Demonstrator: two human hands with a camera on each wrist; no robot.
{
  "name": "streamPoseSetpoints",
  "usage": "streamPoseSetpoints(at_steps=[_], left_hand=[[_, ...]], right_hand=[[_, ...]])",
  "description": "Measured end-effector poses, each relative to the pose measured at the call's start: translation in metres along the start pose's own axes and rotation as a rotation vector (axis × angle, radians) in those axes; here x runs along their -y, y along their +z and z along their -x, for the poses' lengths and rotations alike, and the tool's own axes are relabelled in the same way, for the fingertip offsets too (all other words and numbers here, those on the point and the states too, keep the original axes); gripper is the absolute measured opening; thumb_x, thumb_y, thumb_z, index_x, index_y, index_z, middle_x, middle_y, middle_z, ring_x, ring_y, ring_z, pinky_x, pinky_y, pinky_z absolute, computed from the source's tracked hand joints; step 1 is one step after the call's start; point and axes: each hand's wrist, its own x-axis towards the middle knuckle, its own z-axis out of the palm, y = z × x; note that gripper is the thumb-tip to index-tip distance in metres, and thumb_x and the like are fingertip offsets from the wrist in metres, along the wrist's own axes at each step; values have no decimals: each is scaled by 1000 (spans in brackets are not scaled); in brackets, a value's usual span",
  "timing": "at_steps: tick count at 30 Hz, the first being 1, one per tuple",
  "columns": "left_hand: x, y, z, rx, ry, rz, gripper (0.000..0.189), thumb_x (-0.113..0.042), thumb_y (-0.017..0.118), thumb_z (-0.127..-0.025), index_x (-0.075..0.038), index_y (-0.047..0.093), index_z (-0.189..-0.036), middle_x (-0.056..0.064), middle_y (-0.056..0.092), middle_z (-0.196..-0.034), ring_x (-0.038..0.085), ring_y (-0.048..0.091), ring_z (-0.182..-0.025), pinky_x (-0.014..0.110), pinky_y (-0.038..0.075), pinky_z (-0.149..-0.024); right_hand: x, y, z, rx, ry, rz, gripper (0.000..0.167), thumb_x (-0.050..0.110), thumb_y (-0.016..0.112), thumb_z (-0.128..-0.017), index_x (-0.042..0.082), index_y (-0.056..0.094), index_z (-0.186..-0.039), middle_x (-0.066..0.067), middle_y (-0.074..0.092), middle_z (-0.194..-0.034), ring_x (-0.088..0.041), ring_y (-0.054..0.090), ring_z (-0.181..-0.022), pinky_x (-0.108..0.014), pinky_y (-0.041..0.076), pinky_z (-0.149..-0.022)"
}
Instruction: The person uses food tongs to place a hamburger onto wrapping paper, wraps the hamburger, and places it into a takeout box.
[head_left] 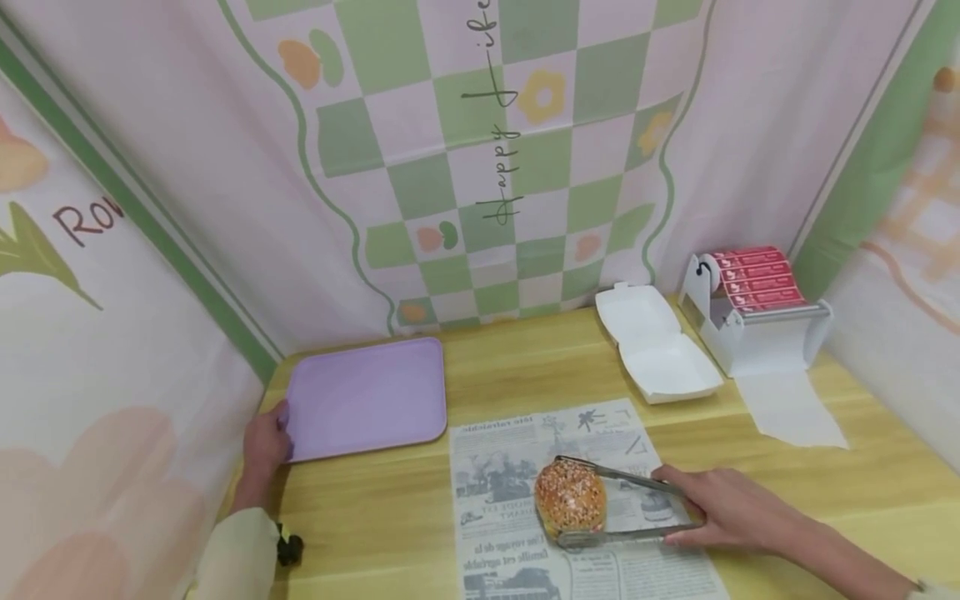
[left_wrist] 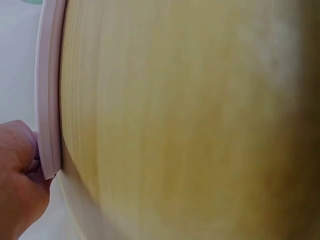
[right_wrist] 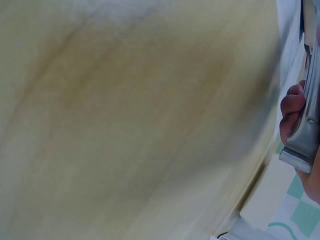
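A purple tray (head_left: 367, 400) lies at the left of the table, and my left hand (head_left: 266, 442) grips its left edge near the front corner. In the left wrist view, that hand (left_wrist: 22, 175) pinches the tray's rim (left_wrist: 48, 100). My right hand (head_left: 738, 508) holds metal tongs (head_left: 637, 482), whose handle end (right_wrist: 300, 150) also shows in the right wrist view. The arms of the tongs lie on either side of a round bun (head_left: 570, 497) topped with seeds. Beneath the bun is a sheet of newspaper-print paper (head_left: 495, 458).
At the back right, an open white takeaway box (head_left: 663, 362) stands beside a white dispenser (head_left: 772, 333) carrying a roll of red labels (head_left: 761, 275). A pale strip (head_left: 795, 408) runs from the dispenser onto the wooden table (head_left: 360, 517). Printed curtains (head_left: 480, 150) hang behind.
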Motion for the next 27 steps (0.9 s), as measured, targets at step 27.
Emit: streamPoseSetpoints(at_steps=[27], left_hand=[[2, -2, -1, -18, 43, -5, 62, 13, 50, -78, 9, 46, -140, 35, 54, -132, 54, 52, -121, 60, 45, -103]], right_hand=[[-8, -52, -13, 35, 109, -429, 36, 17, 74, -90, 15, 48, -115, 19, 46, -68, 8, 43, -54, -19, 43, -45]])
